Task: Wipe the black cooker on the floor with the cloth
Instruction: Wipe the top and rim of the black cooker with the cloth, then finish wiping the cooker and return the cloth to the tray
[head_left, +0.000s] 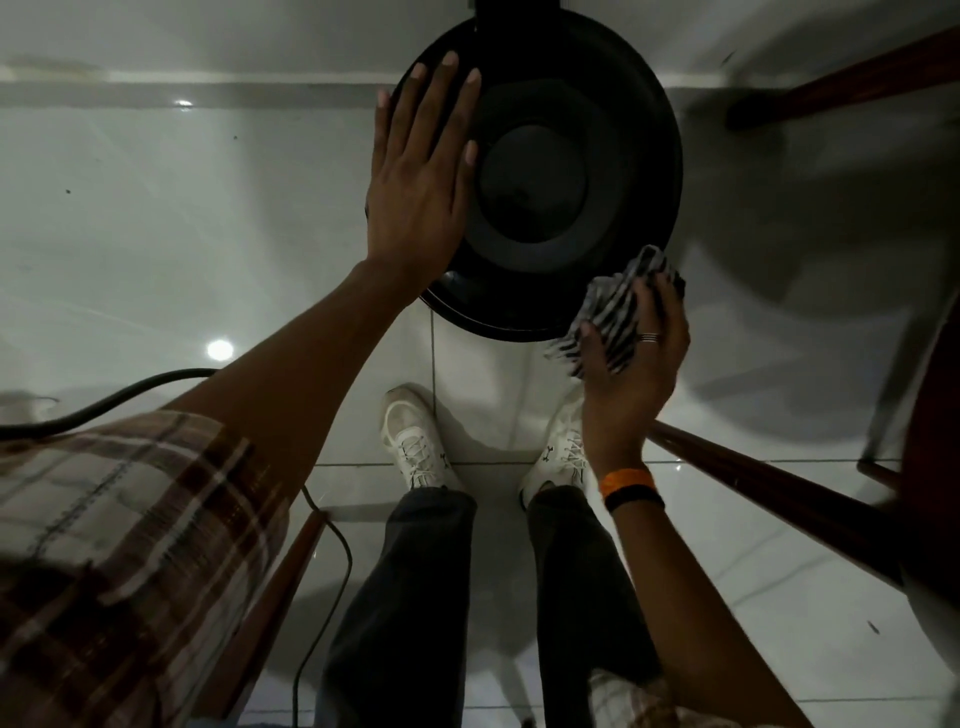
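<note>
Two hands on the job: my left hand lies flat, fingers spread apart, palm pressed on the left side of the black cooker, steadying it, not gripping anything. My right hand is closed round the striped cloth, bunched up, w/ its top edge touching the cooker's lower right rim. Cooker sits on the glossy white tile floor just ahead of my white sneakers, near the wall. Risks as I see them: the tiles look slick, so if I push hard w/ the cloth and my left palm eases off, the cooker could slide or spin away toward the wall. Lid's smooth and domed, so a flat palm has little purchase; it may skid. A black cable runs along the floor at left, passing under my forearm; can't tell if it's the cooker's own or plugged in, but if so, a damp cloth near the socket end is a bad idea, and a shove might tug it. Cloth's wadded small, so prob only a narrow strip gets wiped per pass and I could miss the far side. Dark wooden furniture legs sit close at right; my elbow may knock them on a wide sweep. I'm bent well over, so balance could go too.
</note>
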